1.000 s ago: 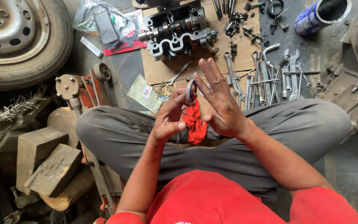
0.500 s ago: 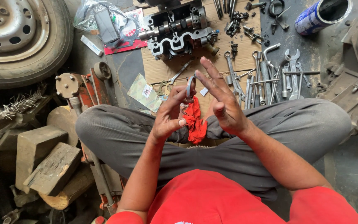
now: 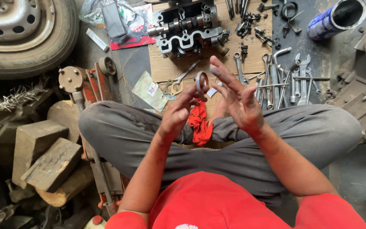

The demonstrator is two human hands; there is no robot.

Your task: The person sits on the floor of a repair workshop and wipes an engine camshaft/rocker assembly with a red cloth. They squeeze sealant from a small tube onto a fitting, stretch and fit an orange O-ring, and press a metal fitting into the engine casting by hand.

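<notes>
The cylinder head (image 3: 187, 27) lies on a cardboard sheet (image 3: 166, 68) at the far side of the floor. Right of the cylinder head lie spanners (image 3: 295, 78) and a can (image 3: 335, 17); left of it lie a gasket packet (image 3: 123, 23) and, farther left, a wheel (image 3: 22, 34). Nearer than the cylinder head, the left hand (image 3: 176, 116) holds a metal ring (image 3: 201, 81) above a rag (image 3: 200, 123), the right hand (image 3: 238, 99) just beside it.

ahead: cylinder head (image 3: 189, 27) on cardboard (image 3: 166, 68), blocks far reach
ahead-right: wrenches (image 3: 284, 80) spread tight, loose bolts (image 3: 250, 25) beyond
left: tyre (image 3: 22, 38), red jack (image 3: 90, 82), wood blocks (image 3: 43, 157) crowd floor
right: metal scrap (image 3: 361, 85), can (image 3: 337, 17)
free: bare cardboard strip just before knees; lap holds red rag (image 3: 200, 125)
</notes>
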